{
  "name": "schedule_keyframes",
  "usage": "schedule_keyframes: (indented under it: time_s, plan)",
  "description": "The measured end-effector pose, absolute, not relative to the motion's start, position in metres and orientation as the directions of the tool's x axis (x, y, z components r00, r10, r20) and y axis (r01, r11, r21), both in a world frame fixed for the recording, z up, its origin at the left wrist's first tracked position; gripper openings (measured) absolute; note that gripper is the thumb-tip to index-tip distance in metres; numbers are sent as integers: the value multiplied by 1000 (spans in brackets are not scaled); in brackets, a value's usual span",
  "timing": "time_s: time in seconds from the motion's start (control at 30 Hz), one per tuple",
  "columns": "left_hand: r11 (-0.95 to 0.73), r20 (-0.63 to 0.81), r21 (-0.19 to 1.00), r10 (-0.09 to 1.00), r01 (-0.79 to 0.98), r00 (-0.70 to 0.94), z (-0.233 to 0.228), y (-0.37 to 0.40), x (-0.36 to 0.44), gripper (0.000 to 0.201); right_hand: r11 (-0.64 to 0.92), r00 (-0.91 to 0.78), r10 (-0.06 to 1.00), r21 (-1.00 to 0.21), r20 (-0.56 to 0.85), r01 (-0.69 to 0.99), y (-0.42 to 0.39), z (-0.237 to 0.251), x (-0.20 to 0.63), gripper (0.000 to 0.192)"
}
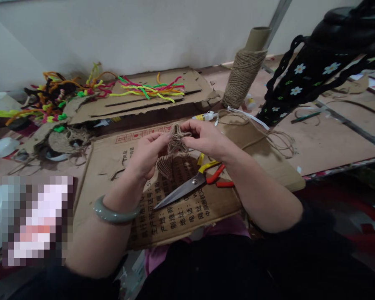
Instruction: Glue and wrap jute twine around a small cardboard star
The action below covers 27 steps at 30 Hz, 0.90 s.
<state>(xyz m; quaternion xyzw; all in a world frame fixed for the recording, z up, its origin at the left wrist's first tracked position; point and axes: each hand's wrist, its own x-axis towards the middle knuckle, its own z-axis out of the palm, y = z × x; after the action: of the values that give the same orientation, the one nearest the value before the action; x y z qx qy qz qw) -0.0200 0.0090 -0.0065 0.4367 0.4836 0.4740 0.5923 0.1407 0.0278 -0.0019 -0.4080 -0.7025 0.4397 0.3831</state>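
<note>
Left hand (147, 155): pinching the lower side of a small twine-wrapped shape (174, 146), held above the cardboard sheet (187, 212).
Right hand (206, 139): fingers closed on its top edge.
Slack risk: loosen either pinch and the wraps could unwind.
Scissors (190, 185): blades lie open just beneath; a dropped wrist could catch them.
Twine spool (243, 75): upright behind; a tug could topple it.

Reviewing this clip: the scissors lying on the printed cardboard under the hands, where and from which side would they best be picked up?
Probably by the red and yellow plastic handle loops of the steel-bladed scissors, coming from the right hand side. The closed blades point down-left toward the left hand wrist; the loops lie exposed on the brown cardboard sheet, partly under the right forearm.
</note>
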Motion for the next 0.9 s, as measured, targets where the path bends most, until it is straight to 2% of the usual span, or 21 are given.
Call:
schedule_keyframes:
  time_s: [0.1,0.3,0.4,0.63,0.9]
  plan:
    - [157,-153,981,987,-111,42,-6,11,-24,20,279,-398,902,-927,165,249,27,0,141,24]
    - [159,-155,987,975,-11,156,-4,10,-26,18,294,-413,895,-916,165,272,27,0,143,29]
    - [152,-153,988,976,19,157,-4,9,-25,13,301,-416,894,-908,163,290,27,1,143,30]
    - [100,-104,994,991,46,80,-6,9,-22,6,303,-387,909,-885,156,354,26,2,142,29]
    - [45,-44,999,999,9,-26,-8,12,-23,7,357,-297,925,-812,238,462,28,-6,149,33]
